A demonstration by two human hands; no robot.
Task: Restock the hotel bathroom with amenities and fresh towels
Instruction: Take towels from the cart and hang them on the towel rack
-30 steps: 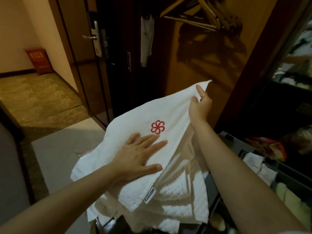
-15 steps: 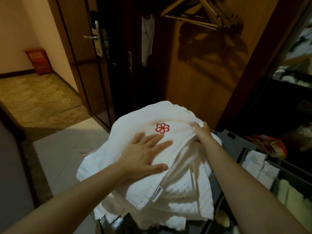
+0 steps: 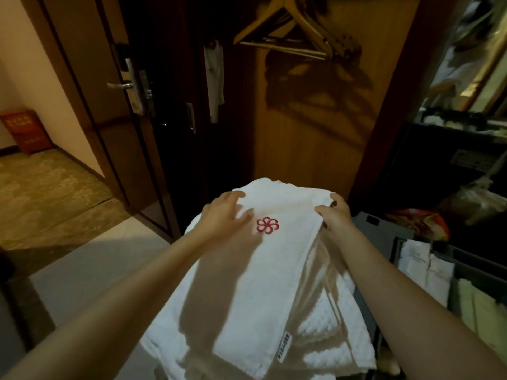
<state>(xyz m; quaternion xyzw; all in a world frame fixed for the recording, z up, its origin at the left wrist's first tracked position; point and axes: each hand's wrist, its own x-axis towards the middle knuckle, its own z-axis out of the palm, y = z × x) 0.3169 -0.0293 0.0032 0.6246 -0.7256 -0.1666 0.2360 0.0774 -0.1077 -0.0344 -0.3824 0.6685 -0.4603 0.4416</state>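
- Left hand (image 3: 225, 213) lay on the far left corner of the towel (image 3: 247, 297), fingers spread and lightly bent. It was blurred, so whether the tips had hooked the edge could not be told.
- Right hand (image 3: 333, 212) pinched the far right edge of the same towel, thumb on top and fingers tucked round the fold.
- Towel was white and folded into a long panel, with a red flower emblem (image 3: 267, 225) between the two hands and a sewn label (image 3: 285, 349) at the near edge.
- It lay on top of a loose heap of white waffle-weave linen (image 3: 329, 333), hanging towards the viewer. What carried the heap was hidden.
- Handling, as a judgement: soft, limp and light, with no stiffness of its own. Lifted by one corner it would sag and come unfolded.
- Best hold looked to be both far corners together, or a flat palm under the fold, all layers pinched so that none slid out.
- A grey cart tray (image 3: 384, 234) stood just beside the heap on the right, holding pale packets (image 3: 422, 266).
- Beyond were a wooden wardrobe panel with hangers (image 3: 288, 34) and a door handle (image 3: 120, 85) to the left.
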